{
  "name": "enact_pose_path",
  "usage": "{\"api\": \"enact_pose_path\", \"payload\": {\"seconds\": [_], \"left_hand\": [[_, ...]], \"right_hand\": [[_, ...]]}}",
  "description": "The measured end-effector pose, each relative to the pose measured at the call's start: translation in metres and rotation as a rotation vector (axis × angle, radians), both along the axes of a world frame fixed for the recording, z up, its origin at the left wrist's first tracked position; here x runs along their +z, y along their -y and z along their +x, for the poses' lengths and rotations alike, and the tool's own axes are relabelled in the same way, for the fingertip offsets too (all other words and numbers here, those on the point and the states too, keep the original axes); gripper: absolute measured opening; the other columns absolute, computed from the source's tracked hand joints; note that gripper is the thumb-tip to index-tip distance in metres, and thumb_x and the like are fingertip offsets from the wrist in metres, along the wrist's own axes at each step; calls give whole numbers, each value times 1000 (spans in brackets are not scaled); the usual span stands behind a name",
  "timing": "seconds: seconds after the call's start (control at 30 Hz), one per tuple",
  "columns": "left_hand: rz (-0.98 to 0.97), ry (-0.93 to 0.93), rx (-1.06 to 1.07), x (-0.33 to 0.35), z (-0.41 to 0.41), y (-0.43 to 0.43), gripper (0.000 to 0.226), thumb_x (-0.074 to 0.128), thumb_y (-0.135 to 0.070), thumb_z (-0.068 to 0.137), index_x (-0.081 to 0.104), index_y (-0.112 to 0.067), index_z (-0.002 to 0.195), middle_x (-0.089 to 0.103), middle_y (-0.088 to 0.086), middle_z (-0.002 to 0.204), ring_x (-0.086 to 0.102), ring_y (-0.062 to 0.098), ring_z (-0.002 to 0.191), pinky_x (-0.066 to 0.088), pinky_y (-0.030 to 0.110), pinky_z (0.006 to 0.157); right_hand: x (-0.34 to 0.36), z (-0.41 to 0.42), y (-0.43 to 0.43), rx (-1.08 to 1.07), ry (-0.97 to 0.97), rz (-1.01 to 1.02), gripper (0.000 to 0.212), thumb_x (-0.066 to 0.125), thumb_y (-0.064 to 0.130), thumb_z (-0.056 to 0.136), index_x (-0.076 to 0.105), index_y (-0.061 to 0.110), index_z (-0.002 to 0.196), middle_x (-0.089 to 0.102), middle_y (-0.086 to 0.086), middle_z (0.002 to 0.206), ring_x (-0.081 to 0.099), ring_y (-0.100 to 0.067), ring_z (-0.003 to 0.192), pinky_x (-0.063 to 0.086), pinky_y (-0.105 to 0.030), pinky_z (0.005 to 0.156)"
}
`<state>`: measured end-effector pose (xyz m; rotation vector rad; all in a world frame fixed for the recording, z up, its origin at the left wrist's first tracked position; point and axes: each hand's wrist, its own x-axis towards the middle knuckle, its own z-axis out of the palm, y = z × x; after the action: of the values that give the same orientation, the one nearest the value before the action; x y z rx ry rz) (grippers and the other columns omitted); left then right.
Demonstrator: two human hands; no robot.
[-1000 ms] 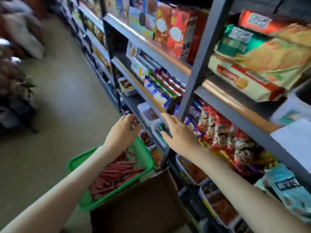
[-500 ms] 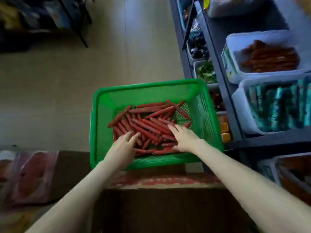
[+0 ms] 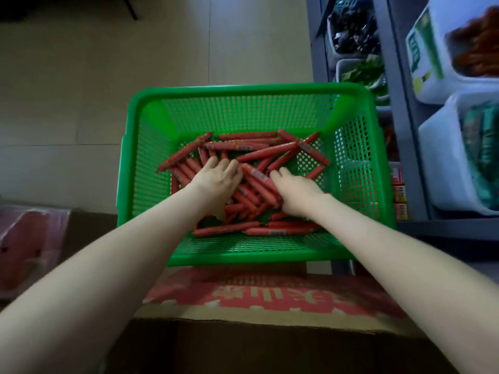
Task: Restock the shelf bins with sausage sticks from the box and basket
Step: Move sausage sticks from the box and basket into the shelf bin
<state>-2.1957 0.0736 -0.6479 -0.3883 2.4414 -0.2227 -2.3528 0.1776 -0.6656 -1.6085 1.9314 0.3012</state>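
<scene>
Reaches forward and down with both bare forearms, over the near rim and into a green mesh basket (image 3: 243, 90). Lays the left hand (image 3: 218, 179) palm down on the heap of red sausage sticks (image 3: 259, 155), knuckles up, fingers close together and bent down among the sticks, tips hidden. Sets the right hand (image 3: 294, 187) just beside it, also palm down, fingers bent into the pile, with a few sticks running between the two hands. Cannot tell whether either hand actually grips a stick. Finds the sticks strewn crosswise over the basket's bottom, thickest in the middle and toward the near side. Places the basket just beyond an opened cardboard box (image 3: 270, 295) with red print on its flap, close against a grey metal shelf (image 3: 397, 103) on the right. Shows there a white bin (image 3: 437, 85) of reddish-brown sticks and, nearer, a second bin (image 3: 442, 163) of green packets. Gives pale tiled floor (image 3: 135, 76) beyond, and blurred red-wrapped packs (image 3: 27, 238) at the left edge.
</scene>
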Motion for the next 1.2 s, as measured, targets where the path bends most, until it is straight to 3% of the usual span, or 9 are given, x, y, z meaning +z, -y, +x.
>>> {"api": "enact_pose_path", "payload": {"seconds": [0.13,0.33,0.57,0.67,0.77,0.83,0.93,1.07,1.2], "left_hand": [[1,-35,-23,-14,-1,-13,64,58,-36,84,35,-11,138,32,14,141,32,30,127,22,43,108],[96,-173,8,-1,6,-17,45,51,-42,92,44,-15,127,56,4,120,53,23,111,40,34,92],[354,-706,567,116,-6,-33,34,60,-31,88,50,-5,108,63,18,102,60,37,92,43,39,72],[489,-1006,797,194,-12,-52,23,62,-28,86,54,-8,95,63,10,82,59,29,76,41,33,66],[764,-1207,1023,282,-24,-76,16,68,-30,83,58,-18,77,59,-5,66,54,12,63,42,23,61],[1066,-1269,1151,341,-30,-93,22,71,-30,80,58,-19,66,61,1,65,57,16,63,48,29,66],[1477,-1222,1255,418,-31,-118,21,72,-24,83,61,-11,71,62,14,66,60,27,60,53,42,66],[1798,-955,1240,496,-34,-159,24,64,-28,88,62,-4,84,61,12,56,58,22,41,51,30,49],[2010,-614,1096,565,-45,-210,29,51,-26,96,59,-7,76,59,5,46,53,13,32,46,20,36]], "right_hand": [[7,4,-10,-26,-54,4,33,54,15,87,43,12,118,62,-11,112,61,-34,100,40,-35,69],[45,-13,-32,-273,46,-107,14,56,20,87,44,16,94,61,-7,101,61,-31,95,45,-34,73],[155,-2,-57,-701,311,-499,11,59,17,86,50,18,93,60,1,82,58,-25,78,44,-32,67],[226,12,-72,-808,389,-654,17,64,17,85,48,20,91,52,12,71,52,-12,68,34,-17,57],[305,29,-85,-853,470,-729,24,68,20,84,54,19,104,50,12,70,51,-4,66,33,-13,59],[358,38,-96,-849,514,-752,19,70,21,84,53,24,93,48,12,66,49,0,63,34,-18,61],[437,47,-122,-871,545,-844,23,70,20,84,48,23,78,45,12,60,46,6,52,36,-13,56],[519,57,-172,-950,574,-963,25,70,19,84,56,-1,89,47,8,60,50,-1,55,44,-17,61],[572,59,-223,-1022,477,-1085,16,69,20,83,54,19,82,52,7,66,57,-11,67,50,-36,73]]}}
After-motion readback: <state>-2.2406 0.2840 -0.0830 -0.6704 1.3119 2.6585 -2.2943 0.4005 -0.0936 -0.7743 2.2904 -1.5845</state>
